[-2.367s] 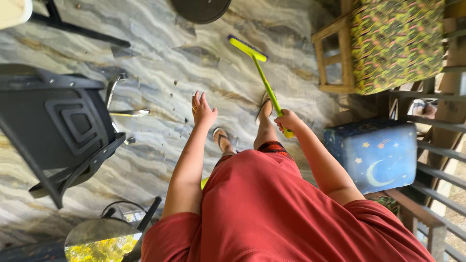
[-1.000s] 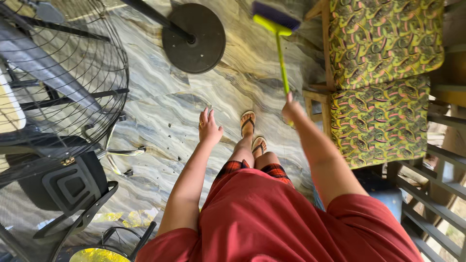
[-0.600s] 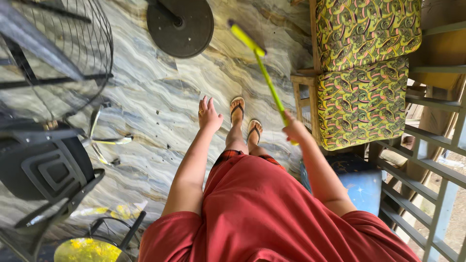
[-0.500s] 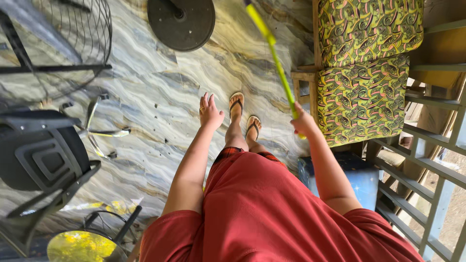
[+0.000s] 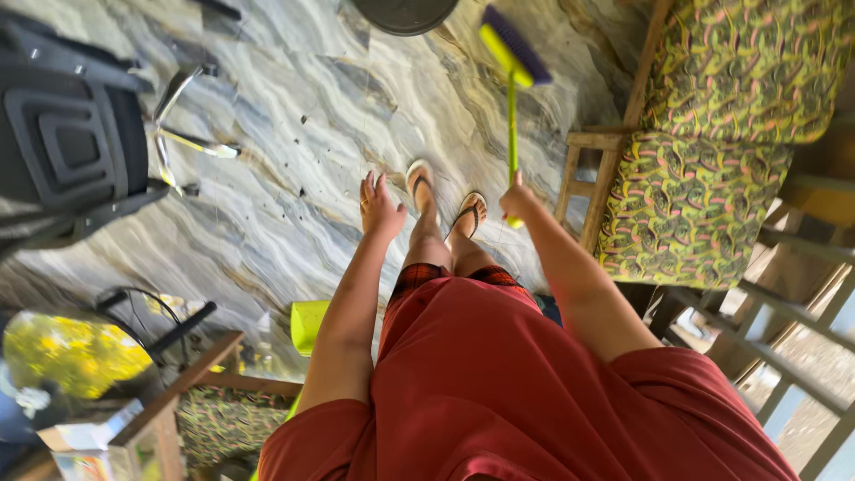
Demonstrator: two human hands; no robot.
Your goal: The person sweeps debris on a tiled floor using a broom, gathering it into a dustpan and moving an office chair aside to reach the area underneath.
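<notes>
Your right hand (image 5: 519,199) is closed around the lower end of the yellow-green plastic broom handle (image 5: 512,120); its purple-bristled head (image 5: 514,46) lies ahead on the grey marbled tile floor (image 5: 294,134). Your left hand (image 5: 379,207) hangs empty, fingers spread.

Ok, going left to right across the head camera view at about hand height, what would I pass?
Black chair → chrome chair legs → left hand, empty and open → two feet in sandals → right hand gripping the yellow-green broom handle → wooden chair with patterned green cushions.
</notes>
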